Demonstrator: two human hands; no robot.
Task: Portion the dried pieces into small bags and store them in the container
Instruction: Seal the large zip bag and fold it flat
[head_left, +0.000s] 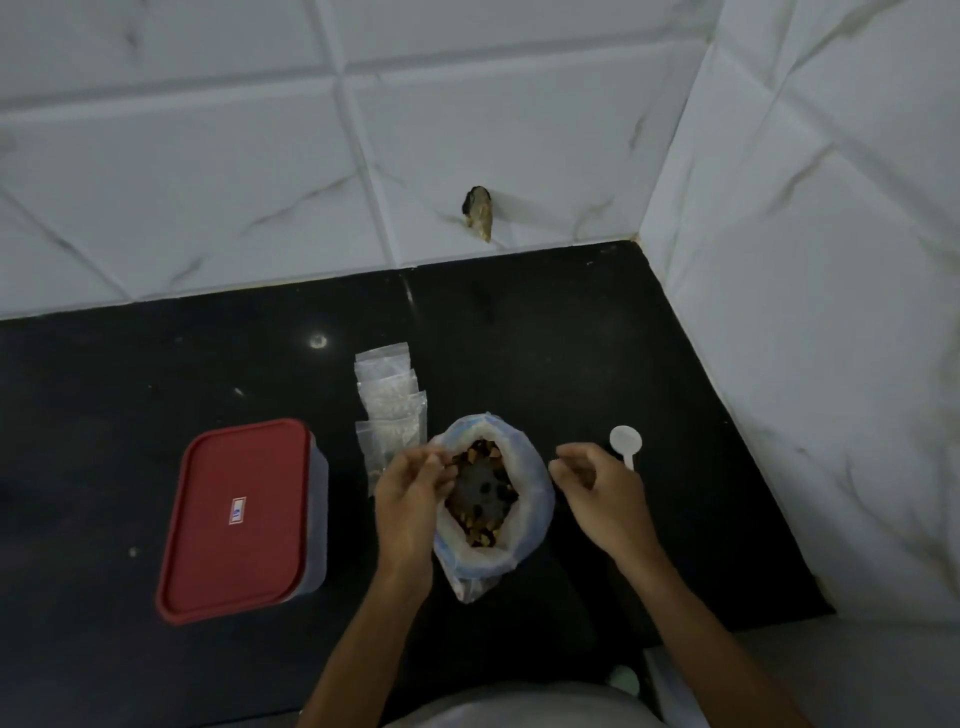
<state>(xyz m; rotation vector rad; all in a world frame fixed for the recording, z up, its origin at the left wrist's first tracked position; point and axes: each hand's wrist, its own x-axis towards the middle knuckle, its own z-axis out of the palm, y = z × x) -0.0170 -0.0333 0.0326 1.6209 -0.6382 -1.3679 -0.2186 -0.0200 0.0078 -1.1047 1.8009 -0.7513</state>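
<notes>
We see a small red, white and blue label (237, 511) in the middle of the red lid (208, 561) of the container (317, 519), but its writing is too small to read. The container stands shut on the black table (130, 374), to the left of the other things.

The left hand (410, 493) reaches in from below, with its fingers (439, 465) curled over the left rim of the large bag (530, 499) and pinching the plastic there. The right hand (597, 493) hangs just beside the bag's right rim, palm turned inward. Its fingers (563, 465) are loosely curled with nothing between them, and we cannot tell whether the tips touch the bag.

The dried pieces (480, 525), brown and yellowish, lie inside the large bag, which stands open-mouthed at the table's centre between the two hands. A stack of small bags (389, 405), clear and overlapping, lies flat just behind the left hand. A white spoon (626, 447) lies on the table beyond the right hand, near the corner of the pale tiled wall (519, 130)
</notes>
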